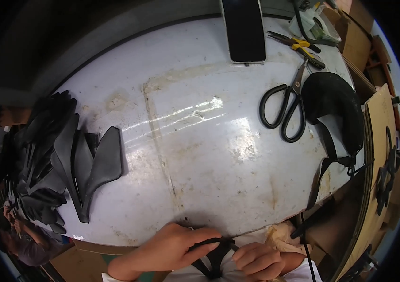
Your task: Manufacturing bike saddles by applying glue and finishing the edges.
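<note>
Landmark: the near edge of the white bench (195,155), to which all places below are referred.

Left hand (174,249): held just at and below the near edge, fingers curled and the grip closed on the upper end of a narrow black piece (215,261).

Right hand (258,261): held just right of the left hand, below the near edge, fingers folded in a closed grip on the same black piece from the other side.

Black piece: a thin, forked strip of dark material, held between both hands off the bench, over the lap; its lower end is hidden at the frame's bottom.

Step in hand: judged to be the handling or shaping of one cut piece between the hands, off the bench.

Next move: judged to call for a firm two-handed hold, the strip being limp and likely to twist.

Stack of black cut pieces (64,160): laid far left of the near edge, fanned and overlapping, on the bench's left part.

Black padded form (334,105): set on the right part, well beyond the near edge, with straps (324,164) hanging toward it.

Scissors (287,105): laid just left of the padded form, handles toward the near edge.

Yellow-handled pliers (301,47): laid beyond the scissors, near the far edge.

Phone (243,29): laid dark-screened at the far edge, farthest from the hands.
</note>
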The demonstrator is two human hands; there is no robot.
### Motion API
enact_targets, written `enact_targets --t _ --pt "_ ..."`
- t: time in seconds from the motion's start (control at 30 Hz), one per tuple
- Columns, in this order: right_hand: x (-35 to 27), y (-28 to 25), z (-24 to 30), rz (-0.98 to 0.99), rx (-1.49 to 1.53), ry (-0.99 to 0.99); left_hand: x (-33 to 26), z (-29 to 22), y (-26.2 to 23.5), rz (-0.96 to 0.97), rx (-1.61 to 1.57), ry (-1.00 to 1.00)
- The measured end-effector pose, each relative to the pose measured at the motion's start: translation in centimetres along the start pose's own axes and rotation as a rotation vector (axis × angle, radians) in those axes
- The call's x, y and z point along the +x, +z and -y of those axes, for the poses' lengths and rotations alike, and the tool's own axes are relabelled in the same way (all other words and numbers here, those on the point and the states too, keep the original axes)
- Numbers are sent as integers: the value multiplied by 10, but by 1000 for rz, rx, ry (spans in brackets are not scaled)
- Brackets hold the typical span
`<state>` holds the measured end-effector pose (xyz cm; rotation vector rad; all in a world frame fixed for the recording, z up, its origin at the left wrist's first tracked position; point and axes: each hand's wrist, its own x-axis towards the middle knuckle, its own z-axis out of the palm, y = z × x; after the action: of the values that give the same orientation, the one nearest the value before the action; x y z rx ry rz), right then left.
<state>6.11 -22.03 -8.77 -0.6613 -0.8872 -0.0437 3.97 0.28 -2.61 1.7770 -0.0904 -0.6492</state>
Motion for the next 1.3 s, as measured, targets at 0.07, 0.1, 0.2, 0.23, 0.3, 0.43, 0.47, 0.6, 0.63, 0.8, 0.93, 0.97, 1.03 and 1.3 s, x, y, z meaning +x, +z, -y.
enact_targets --t 0.07,0.1,0.2,0.23,0.3,0.43,0.47,0.6,0.63,0.8,0.93,0.97,1.03,1.3 --pt "1 0 3 -11 39 25 -4 2 5 -46 -25 -7" --pt "2 -1 6 -21 70 61 -4 3 6 -87 -63 -11" --pt "11 14 11 -396 104 -124 -12 6 -2 -69 -69 -40" --pt "19 11 17 -384 118 -138 -20 4 -6 -83 -53 -33" --pt "34 -5 34 -346 -140 76 -42 0 -14 -282 -155 15" --pt "52 -49 35 27 -715 47 -85 7 -9 -940 -314 338" --pt "54 -51 41 36 -864 197 -96 27 -12 -938 -228 402" --pt "58 -48 44 -2 -840 377 -99 11 -10 -704 -293 318" --pt "60 -46 41 19 -831 370 -97 4 -11 -658 -165 335" --pt "79 -12 33 -22 -583 171 -66 -33 6 -573 119 322" --pt "136 26 36 576 -97 -79 -56 -33 33 -623 86 394" --pt "149 29 39 781 21 -7 -55 -33 35 -618 80 406" --pt "150 35 38 835 23 11 -49 -33 37 -641 70 447" --pt "158 36 48 1134 -109 309 -48 -33 40 -643 104 475"
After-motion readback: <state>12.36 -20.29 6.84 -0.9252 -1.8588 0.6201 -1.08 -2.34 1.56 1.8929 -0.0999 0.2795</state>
